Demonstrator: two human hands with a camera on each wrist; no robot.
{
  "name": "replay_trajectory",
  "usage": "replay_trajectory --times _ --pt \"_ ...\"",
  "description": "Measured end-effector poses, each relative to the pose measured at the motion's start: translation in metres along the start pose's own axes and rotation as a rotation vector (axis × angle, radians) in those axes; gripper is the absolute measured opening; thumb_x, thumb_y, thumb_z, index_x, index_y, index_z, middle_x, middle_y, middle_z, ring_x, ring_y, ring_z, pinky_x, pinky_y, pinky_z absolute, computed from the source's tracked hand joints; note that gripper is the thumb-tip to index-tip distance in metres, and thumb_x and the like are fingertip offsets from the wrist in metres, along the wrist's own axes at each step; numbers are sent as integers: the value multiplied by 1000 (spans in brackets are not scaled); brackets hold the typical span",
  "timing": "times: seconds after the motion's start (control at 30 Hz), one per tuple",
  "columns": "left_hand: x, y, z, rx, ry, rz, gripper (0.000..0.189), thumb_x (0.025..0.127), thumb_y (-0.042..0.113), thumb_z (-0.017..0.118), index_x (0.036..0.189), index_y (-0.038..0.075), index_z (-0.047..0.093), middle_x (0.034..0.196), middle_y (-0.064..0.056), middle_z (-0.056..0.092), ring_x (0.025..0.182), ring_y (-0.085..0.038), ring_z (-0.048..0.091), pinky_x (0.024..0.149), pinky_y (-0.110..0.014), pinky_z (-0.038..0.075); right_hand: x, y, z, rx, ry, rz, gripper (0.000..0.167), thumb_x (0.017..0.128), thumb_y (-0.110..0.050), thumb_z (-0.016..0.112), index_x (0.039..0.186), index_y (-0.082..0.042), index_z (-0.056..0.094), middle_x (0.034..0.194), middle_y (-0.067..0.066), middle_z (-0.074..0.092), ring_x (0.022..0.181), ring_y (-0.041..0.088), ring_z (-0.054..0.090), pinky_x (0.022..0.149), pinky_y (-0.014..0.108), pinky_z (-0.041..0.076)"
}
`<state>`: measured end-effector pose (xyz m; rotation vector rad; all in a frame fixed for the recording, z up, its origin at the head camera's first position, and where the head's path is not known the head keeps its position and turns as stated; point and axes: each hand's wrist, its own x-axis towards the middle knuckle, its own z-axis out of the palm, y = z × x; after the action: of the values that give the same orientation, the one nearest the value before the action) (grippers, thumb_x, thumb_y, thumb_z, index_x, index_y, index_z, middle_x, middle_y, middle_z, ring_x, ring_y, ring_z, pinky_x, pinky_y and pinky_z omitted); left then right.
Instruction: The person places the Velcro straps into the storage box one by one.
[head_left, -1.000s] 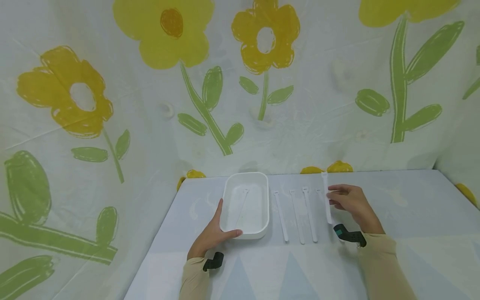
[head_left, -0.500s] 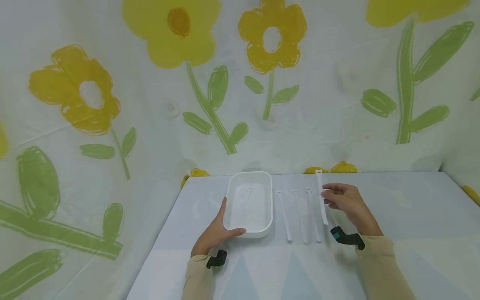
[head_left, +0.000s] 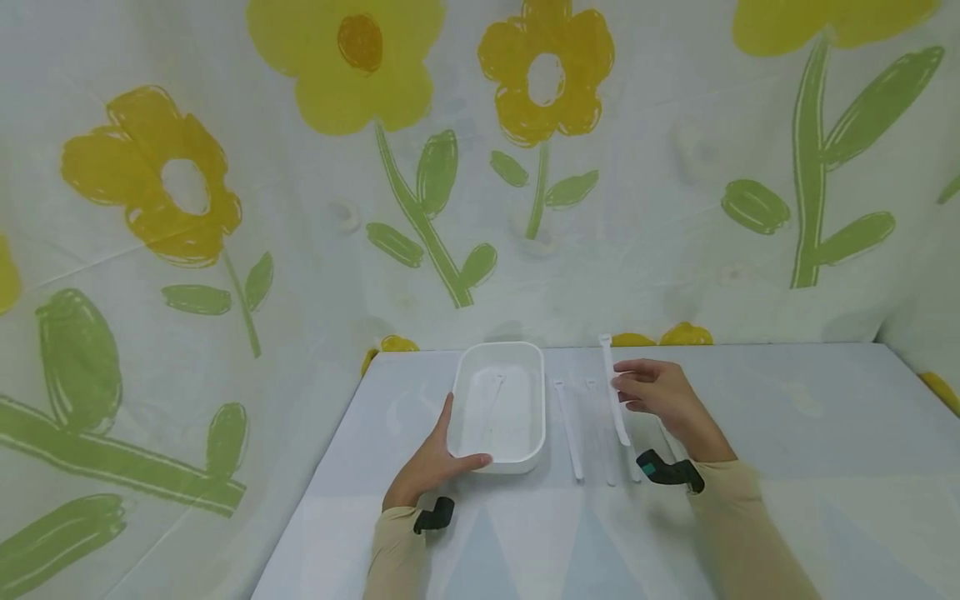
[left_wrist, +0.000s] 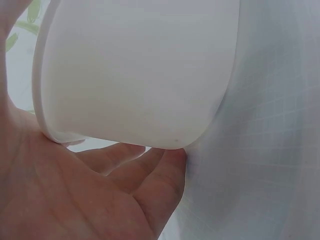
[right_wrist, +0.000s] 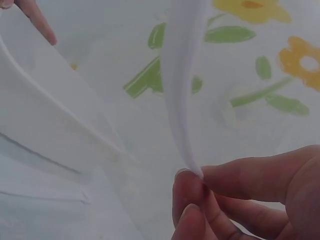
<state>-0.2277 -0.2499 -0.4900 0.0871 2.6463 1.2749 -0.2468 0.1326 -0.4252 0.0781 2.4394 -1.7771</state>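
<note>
White, rectangular, round-cornered tray (head_left: pixel 517 433) sits on the pale blue-and-white table (head_left: pixel 795 467) in the head view. The person's left hand (head_left: pixel 433 468) holds its near left corner, thumb across the near rim and fingers spread along the left side. One slim white strip (head_left: pixel 495 400) lies slantwise inside. Right of the tray, the right hand (head_left: pixel 652 390) pinches a long, flat white strip with a wider head (head_left: pixel 616 400), head end upward, well apart from the tray. A row of similar white strips (head_left: pixel 568 429) lies on the table, some partly hidden behind that hand — any marking near their heads is too small to read. Both wrists, in beige sleeves (head_left: pixel 750 525), carry black devices (head_left: pixel 433 515); the right one shows a teal patch, its detail too small to tell.

The left wrist view shows the palm by the rim, fingertips touching the tray's outer wall near its base.

In the right wrist view, thumb and fingers press together on the held strip, which curves upward; flower prints (right_wrist: pixel 230 35) show behind it.
</note>
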Motion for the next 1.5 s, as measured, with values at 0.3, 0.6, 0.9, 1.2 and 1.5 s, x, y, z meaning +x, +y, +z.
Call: replay_trajectory --times 0.3,0.6,0.9,1.2,1.5 --pt "-3 3 0 -27 9 -9 135 73 53 90 168 30 -3 176 -6 11 157 -36 28 120 -68 31 6 -12 14 -2 -23 -23 45 104 -25 64 140 0 59 126 22 69 92 16 70 87 28 62" --pt "-1 2 1 -16 17 -20 134 72 55 90 168 30 -1 176 -6 12 157 -37 29 120 -69 31 11 -19 26 -1 -12 -19 42 103 -25 64 138 -1 60 127 23 69 92 17 71 89 33 62" --pt "0 -1 2 -12 9 -7 135 73 55 90 168 30 -3 176 -8 12 158 -37 28 120 -68 31 13 -25 36 25 -44 -43 40 103 -21 64 136 0 61 124 23 71 90 16 71 87 31 63" --pt "0 0 2 -6 9 -8 136 72 56 90 168 29 -3 175 -10 13 158 -39 27 121 -67 31 20 -29 54 65 -50 -30 38 101 -18 67 133 2 63 118 20 73 86 16 72 82 29 63" --pt "-1 -1 1 -2 12 -5 134 73 56 90 168 29 -1 175 -10 12 158 -39 26 121 -67 31 26 -38 70 101 -71 -23 36 99 -15 68 130 2 64 111 17 74 80 13 72 77 27 63"
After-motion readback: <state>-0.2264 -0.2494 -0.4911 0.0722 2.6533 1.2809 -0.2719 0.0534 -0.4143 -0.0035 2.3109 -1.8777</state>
